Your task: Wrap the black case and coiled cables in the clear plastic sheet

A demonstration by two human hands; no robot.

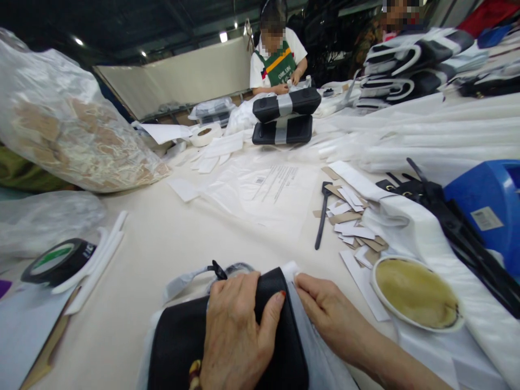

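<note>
A black leather bag (179,341) lies at the table's near edge, partly wrapped in white fabric (309,346). My left hand (235,330) rests flat on top of the bag, fingers stretched and spread over its upper edge. My right hand (325,311) lies just right of the bag, its fingers closed in a pinch on the white fabric at the bag's top corner. A black strap end (217,270) sticks out behind the bag.
A roll of black tape (57,261) sits at left, a dish of yellowish glue (414,292) at right, with paper strips (353,225) and a black tool (322,219) beyond. Two wrapped black bags (284,116) are stacked farther back. A person (278,62) works opposite. A blue bin (487,208) stands right.
</note>
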